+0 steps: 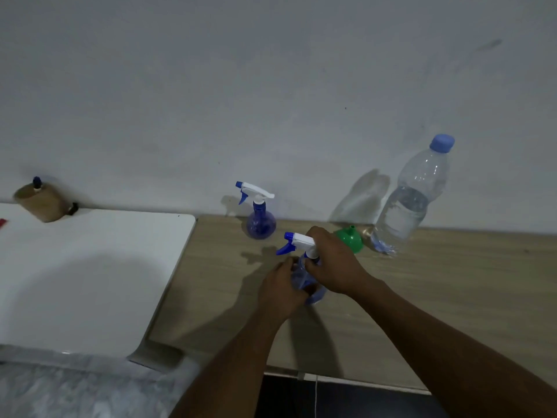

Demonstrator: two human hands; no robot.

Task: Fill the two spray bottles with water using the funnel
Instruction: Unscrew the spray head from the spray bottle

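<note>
A blue spray bottle [301, 277] with a white and blue trigger head stands on the wooden table [437, 291] in front of me. My left hand [280, 289] grips its round body. My right hand [331, 260] is closed around the neck and trigger head. A second blue spray bottle [260, 223] stands upright near the wall, untouched. A green funnel [351, 238] lies upside down just behind my right hand. A large clear water bottle [413, 197] with a blue cap stands to the right of the funnel, partly filled.
A white tabletop [90, 273] adjoins the wooden table on the left. A brown pouch-like object [45, 200] with a blue tip sits at its back edge by the wall. A patterned surface [75, 390] lies at the lower left.
</note>
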